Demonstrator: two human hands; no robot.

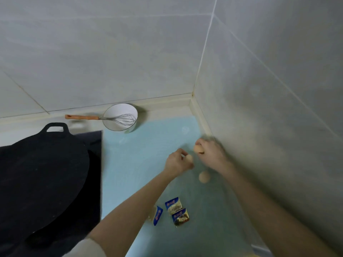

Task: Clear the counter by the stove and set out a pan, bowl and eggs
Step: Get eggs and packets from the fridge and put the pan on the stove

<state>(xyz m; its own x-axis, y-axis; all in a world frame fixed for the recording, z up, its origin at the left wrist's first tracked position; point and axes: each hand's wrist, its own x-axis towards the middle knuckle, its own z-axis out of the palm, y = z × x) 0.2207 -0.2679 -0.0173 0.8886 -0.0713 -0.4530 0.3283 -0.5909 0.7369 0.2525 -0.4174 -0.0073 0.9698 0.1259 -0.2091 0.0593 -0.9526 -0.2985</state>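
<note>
Left hand [177,162] curls round the first egg [189,158], and right hand [210,152] grips the second egg [198,148], tight against the side wall [269,127]. The third egg [204,177] lies loose just beneath. The bowl [118,110] hugs the back edge and the pan [40,175] sits left, with open counter [141,156] between.

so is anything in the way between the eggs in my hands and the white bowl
Nothing stands on the blue counter between them, but a whisk lies inside the white bowl with its handle sticking out left.

Matt black pan [42,175], wire whisk [120,119], glossy bowl [113,115].
</note>
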